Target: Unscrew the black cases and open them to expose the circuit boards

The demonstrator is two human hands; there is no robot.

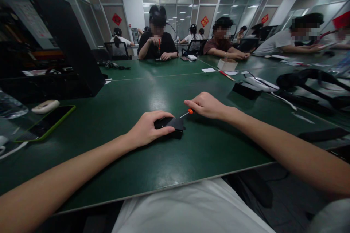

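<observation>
Low over the green table (pixel 115 174), my left hand (pixel 149 126) grips a small black box-like device (pixel 177 124), thumb along its near side and fingers over the top. My right hand (pixel 206 105) is closed around the handle of a screwdriver (pixel 190 111) with an orange collar. Its thin metal shaft slants down to the left, and the tip is at the device's right end; whether it sits in a screw is too small to tell. Most of the handle is hidden in my right fist.
To the left stand an open black computer case (pixel 73 43), a phone in a green case (pixel 45 123) and a white oval object (pixel 46 106). A black box (pixel 247 91), a small carton (pixel 227 64) and a black headset (pixel 308 80) lie right. A person (pixel 158 40) sits opposite.
</observation>
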